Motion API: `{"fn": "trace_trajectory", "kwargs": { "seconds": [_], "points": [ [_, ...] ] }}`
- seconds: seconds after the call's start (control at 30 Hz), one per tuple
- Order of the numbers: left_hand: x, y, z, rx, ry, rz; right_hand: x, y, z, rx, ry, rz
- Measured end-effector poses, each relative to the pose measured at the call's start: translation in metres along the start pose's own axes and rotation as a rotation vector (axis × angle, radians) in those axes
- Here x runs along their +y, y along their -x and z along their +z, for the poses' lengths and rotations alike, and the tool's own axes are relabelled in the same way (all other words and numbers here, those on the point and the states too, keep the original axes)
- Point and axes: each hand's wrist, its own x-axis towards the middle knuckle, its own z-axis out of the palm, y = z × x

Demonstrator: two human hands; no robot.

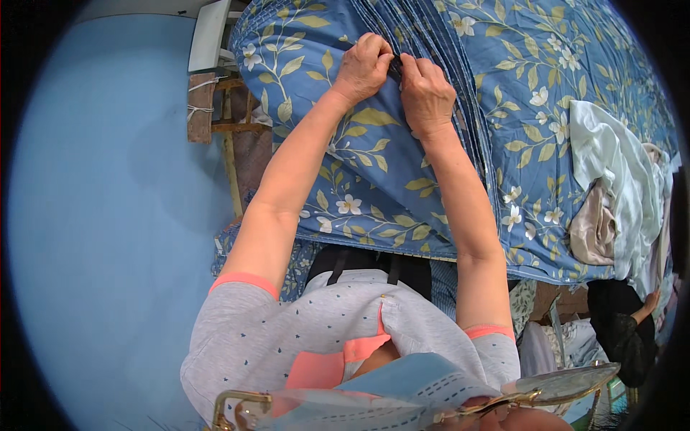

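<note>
A large blue floral cloth (pixel 374 179) with white flowers and yellow-green leaves spreads in front of me. Gathered layers with dark striped edges (pixel 456 79) run through its middle. Over the far part, my left hand (pixel 365 68) is closed, thumb and fingers pinched together. My right hand (pixel 428 93) is closed just beside it, to the right and slightly nearer. Their fingertips nearly meet at a small dark thing (pixel 395 66), mostly hidden and too small to name. Both hands are at the cloth; whether either pinches its fabric I cannot tell.
Pale mint and beige cloths (pixel 622 179) lie heaped on the right side. On the left stand a wooden frame (pixel 230 126) and a white board (pixel 208 36), beside a blue surface (pixel 108 215). Another person's hand and dark sleeve (pixel 632 330) show at lower right.
</note>
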Motion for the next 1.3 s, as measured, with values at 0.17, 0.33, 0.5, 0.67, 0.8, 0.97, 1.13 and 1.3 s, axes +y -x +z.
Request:
{"fn": "trace_trajectory", "kwargs": {
  "seconds": [0.17, 0.33, 0.5, 0.67, 0.8, 0.97, 1.13, 1.3],
  "points": [
    [0.000, 0.001, 0.000, 0.023, 0.007, -0.009, -0.002, -0.001, -0.001, -0.006, 0.024, -0.013],
    [-0.001, 0.000, 0.002, 0.038, 0.011, 0.020, 0.002, 0.001, 0.003, 0.004, 0.014, 0.006],
    [-0.002, 0.000, 0.001, 0.040, 0.011, 0.011, 0.003, 0.002, 0.003, 0.007, 0.016, 0.011],
    [0.000, 0.001, 0.001, 0.035, 0.010, 0.012, 0.003, 0.001, 0.004, 0.005, 0.023, -0.010],
    [0.000, 0.001, 0.000, 0.042, 0.019, 0.028, 0.002, -0.001, 0.002, 0.007, 0.055, -0.047],
    [0.001, 0.002, 0.004, 0.051, 0.012, 0.015, 0.003, 0.000, 0.005, 0.000, 0.041, -0.021],
    [-0.002, 0.001, 0.005, 0.067, 0.002, 0.026, 0.005, 0.000, 0.003, -0.025, 0.013, 0.020],
    [-0.008, 0.005, -0.004, 0.060, 0.243, -0.125, 0.005, 0.006, -0.013, 0.028, -0.187, 0.101]
  ]
}}
